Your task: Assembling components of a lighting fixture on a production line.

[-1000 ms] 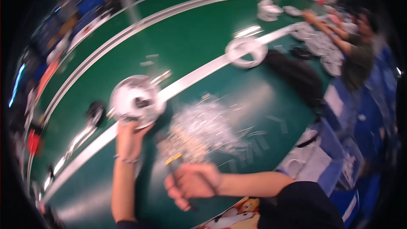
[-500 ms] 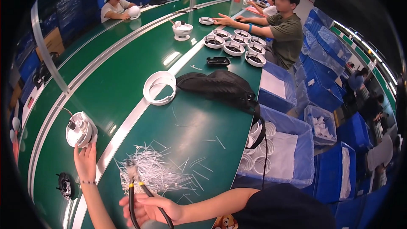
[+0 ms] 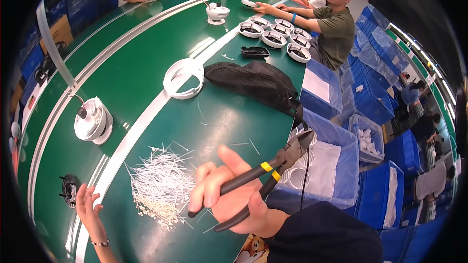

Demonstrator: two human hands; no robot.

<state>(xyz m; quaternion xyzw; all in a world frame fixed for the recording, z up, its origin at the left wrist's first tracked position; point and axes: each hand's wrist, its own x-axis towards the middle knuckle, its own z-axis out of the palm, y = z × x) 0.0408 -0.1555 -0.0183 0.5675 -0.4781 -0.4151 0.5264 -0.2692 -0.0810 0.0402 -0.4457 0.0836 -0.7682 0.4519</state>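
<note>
The right hand (image 3: pixel 238 197) holds the cutters (image 3: pixel 284 157) in curled fingers, pointed far right, presumably to clear the tie pile (image 3: pixel 162 181), while the left hand (image 3: pixel 90 216), empty, fingers spread, is just beside the black part (image 3: pixel 69 192) at left.

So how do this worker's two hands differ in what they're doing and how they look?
The left hand is open and empty; the right hand grips pliers. The left hand is right by a round black part; the right hand is beside a pile of white strips. The left hand has a bracelet at its wrist; none shows by the right hand. Both are bare, without gloves.
</note>
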